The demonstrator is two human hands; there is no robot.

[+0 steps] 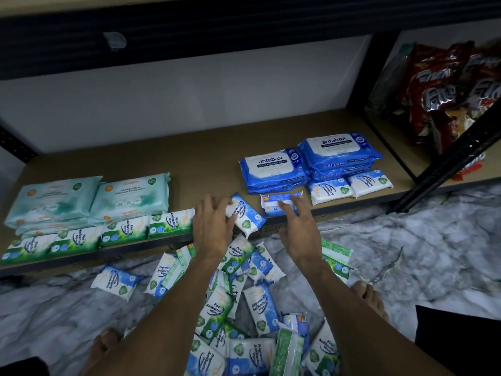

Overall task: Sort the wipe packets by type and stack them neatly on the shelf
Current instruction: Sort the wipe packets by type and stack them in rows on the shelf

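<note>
My left hand point(212, 222) grips a small blue fragrance-free wipe packet point(245, 214) at the shelf's front edge. My right hand point(296, 221) rests its fingers on another small blue packet point(273, 203), lying back side up on the shelf point(206, 158). Two more small blue packets point(351, 187) lie to the right, in front of the blue antabax stacks point(311, 164). On the left, pale green packs point(89, 199) are stacked behind a row of green pine packets point(100, 236). A mixed pile of loose small packets point(244, 308) covers the floor below.
Red snack bags point(450, 90) fill the neighbouring shelf bay on the right, behind a black metal upright point(444, 164). The upper shelf's dark beam point(217, 31) hangs overhead. My bare feet point(371, 297) stand on the marble floor on either side of the pile.
</note>
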